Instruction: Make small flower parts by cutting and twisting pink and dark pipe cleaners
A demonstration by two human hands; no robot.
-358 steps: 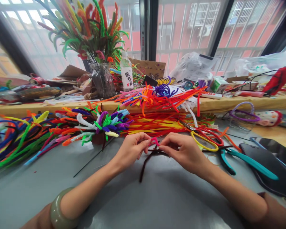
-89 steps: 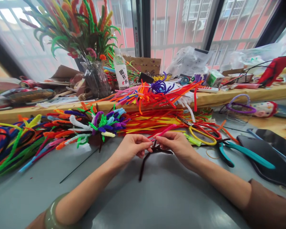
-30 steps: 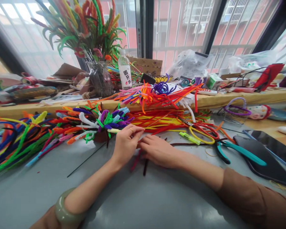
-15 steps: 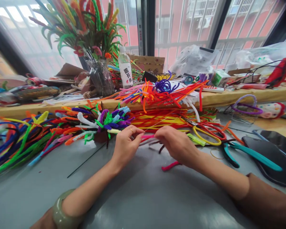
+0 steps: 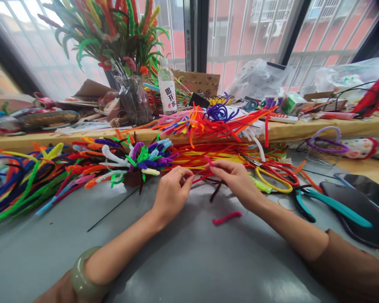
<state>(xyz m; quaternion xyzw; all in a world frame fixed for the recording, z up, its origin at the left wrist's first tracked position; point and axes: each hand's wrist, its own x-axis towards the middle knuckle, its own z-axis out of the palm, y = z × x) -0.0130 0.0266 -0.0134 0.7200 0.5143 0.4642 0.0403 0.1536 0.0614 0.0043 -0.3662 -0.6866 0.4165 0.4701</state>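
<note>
My left hand [image 5: 173,192] is closed in a pinch on the end of a thin wire [image 5: 198,172] that runs across to the right hand. Between the thumb and fingers of my right hand [image 5: 238,182] is a short pink pipe cleaner [image 5: 208,160], its tip poking up past the fingertips. Both hands are held above the grey table, a small gap apart. Below them a loose pink pipe cleaner piece [image 5: 226,218] lies on the table. A dark brown pipe cleaner [image 5: 215,191] lies just behind, beside the right hand.
Bunches of coloured pipe cleaners [image 5: 139,158] spread along the table's back and left. To the right are scissors [image 5: 276,179], teal-handled pliers [image 5: 337,206] and a black phone [image 5: 353,210]. A raised shelf [image 5: 66,141] carries a glass vase [image 5: 134,101] and a bottle [image 5: 167,90].
My hands have moved slightly apart. The pink pipe cleaner, earlier level between both hands, now points upward in my right hand, and the left fingers hold only the wire.
</note>
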